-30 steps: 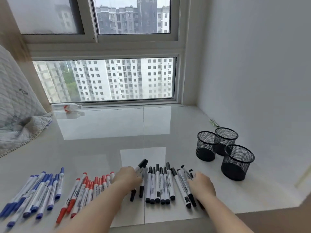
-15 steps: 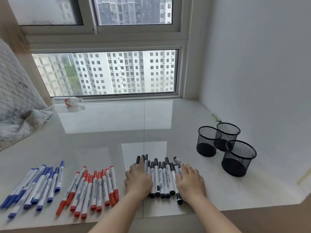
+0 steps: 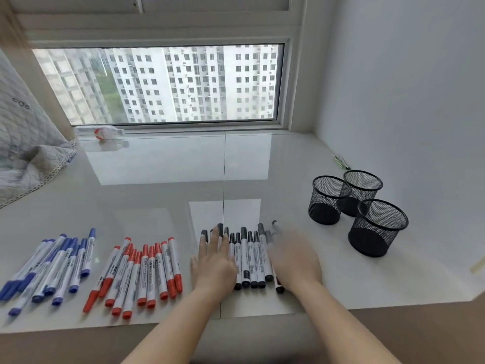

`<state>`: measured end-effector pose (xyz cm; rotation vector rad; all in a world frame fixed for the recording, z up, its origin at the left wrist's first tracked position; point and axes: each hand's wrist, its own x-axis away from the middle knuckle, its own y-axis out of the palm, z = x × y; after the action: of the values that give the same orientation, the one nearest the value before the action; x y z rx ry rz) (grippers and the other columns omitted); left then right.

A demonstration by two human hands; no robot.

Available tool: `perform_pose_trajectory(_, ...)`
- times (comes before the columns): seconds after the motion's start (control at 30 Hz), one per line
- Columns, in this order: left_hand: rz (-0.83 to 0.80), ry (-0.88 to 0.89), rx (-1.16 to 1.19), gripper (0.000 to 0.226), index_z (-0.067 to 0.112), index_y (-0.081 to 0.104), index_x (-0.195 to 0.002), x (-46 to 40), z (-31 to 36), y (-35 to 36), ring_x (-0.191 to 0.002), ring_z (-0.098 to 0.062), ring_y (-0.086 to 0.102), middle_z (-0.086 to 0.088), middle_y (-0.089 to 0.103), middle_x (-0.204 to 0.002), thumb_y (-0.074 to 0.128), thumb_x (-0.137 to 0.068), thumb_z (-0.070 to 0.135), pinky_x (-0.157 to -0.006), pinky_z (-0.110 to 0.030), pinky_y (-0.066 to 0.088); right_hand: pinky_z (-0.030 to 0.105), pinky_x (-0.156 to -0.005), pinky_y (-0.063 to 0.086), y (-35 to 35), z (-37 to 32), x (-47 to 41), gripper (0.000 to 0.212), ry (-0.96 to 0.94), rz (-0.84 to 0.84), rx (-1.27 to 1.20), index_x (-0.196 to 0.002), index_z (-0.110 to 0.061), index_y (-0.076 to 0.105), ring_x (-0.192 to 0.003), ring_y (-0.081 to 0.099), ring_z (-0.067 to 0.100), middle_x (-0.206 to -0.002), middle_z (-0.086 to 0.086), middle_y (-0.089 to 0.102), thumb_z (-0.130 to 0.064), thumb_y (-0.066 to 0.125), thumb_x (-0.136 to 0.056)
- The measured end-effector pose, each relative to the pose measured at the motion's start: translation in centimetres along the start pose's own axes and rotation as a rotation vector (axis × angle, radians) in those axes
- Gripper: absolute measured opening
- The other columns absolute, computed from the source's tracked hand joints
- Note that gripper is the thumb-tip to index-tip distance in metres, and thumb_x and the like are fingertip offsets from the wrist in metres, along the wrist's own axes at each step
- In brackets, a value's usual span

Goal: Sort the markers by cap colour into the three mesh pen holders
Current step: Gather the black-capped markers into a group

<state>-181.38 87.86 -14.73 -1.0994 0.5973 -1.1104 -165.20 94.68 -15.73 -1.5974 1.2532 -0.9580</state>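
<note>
Several black-capped markers [image 3: 249,258] lie in a tight row near the front edge of the glossy white sill. My left hand [image 3: 214,264] lies flat on the row's left end, fingers spread. On the row's right end rests my right hand [image 3: 295,261], blurred, fingers apart, covering a few markers. Red-capped markers [image 3: 143,271] lie in a group to the left, and blue-capped markers [image 3: 52,266] further left. Three black mesh pen holders [image 3: 328,200] [image 3: 363,187] [image 3: 378,227] stand empty at the right.
A quilted blanket [image 3: 23,153] lies at the far left. A plastic bottle [image 3: 102,131] rests on its side by the window frame. Thin green sticks [image 3: 341,162] lie by the right wall. The sill's front edge [image 3: 236,320] runs just under my wrists.
Both hands pushed the black markers together into a tight row over the last second. My right hand is now sliding, blurred, on the row's right end.
</note>
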Motion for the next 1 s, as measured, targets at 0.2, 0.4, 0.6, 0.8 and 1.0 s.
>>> perform_pose_trajectory(0.2, -0.031, 0.014, -0.073, 0.066, 0.031, -0.008, -0.147, 0.3, -0.5, -0.1, -0.141, -0.012, -0.022, 0.015, -0.026, -0.151, 0.019, -0.093, 0.058, -0.114, -0.051, 0.001, 0.041, -0.116, 0.004, 0.3, 0.3, 0.4, 0.066, -0.165, 0.031, 0.018, -0.148, -0.032, 0.006, -0.145, -0.006, 0.015, -0.157, -0.014, -0.009, -0.062, 0.019, -0.090)
perform_pose_trajectory(0.4, -0.066, -0.008, -0.156, 0.072, 0.032, -0.017, -0.144, 0.3, -0.9, 0.0, -0.140, -0.010, -0.023, 0.014, -0.026, -0.151, 0.012, -0.088, 0.066, -0.113, -0.053, 0.000, 0.039, -0.117, 0.005, 0.4, 0.1, 0.2, 0.066, -0.225, -0.020, 0.063, -0.147, -0.036, 0.011, -0.145, -0.008, 0.014, -0.158, -0.009, -0.003, -0.064, 0.020, -0.088)
perform_pose_trajectory(0.6, -0.038, -0.031, -0.032, 0.063, 0.033, -0.007, -0.147, 0.1, -0.3, -0.4, -0.144, -0.012, -0.010, 0.013, -0.012, -0.156, 0.017, -0.093, 0.057, -0.115, -0.049, 0.000, 0.038, -0.116, 0.008, 0.1, -0.1, -0.3, 0.066, -0.188, -0.028, 0.051, -0.147, -0.036, 0.013, -0.145, -0.004, 0.017, -0.158, -0.007, 0.001, -0.064, 0.021, -0.088)
perform_pose_trajectory(0.8, 0.044, -0.082, 0.016, 0.060, 0.035, 0.012, -0.146, -0.9, 0.8, -0.7, -0.144, -0.016, 0.001, 0.009, 0.007, -0.156, 0.020, -0.092, 0.059, -0.113, -0.055, 0.007, 0.039, -0.116, 0.008, -0.1, 0.1, -0.9, 0.064, -0.184, -0.036, 0.023, -0.147, -0.035, 0.016, -0.145, 0.000, 0.019, -0.158, -0.007, 0.001, -0.062, 0.023, -0.089)
perform_pose_trajectory(1.0, 0.052, -0.086, -0.047, 0.058, 0.033, 0.018, -0.145, -2.3, 1.8, -1.1, -0.144, -0.019, 0.000, 0.006, 0.008, -0.156, 0.019, -0.093, 0.058, -0.112, -0.057, 0.003, 0.039, -0.114, 0.016, -0.2, -0.2, -2.1, 0.060, -0.180, 0.041, -0.066, -0.144, -0.029, 0.025, -0.142, 0.013, 0.022, -0.158, -0.009, 0.006, -0.056, 0.031, -0.091)
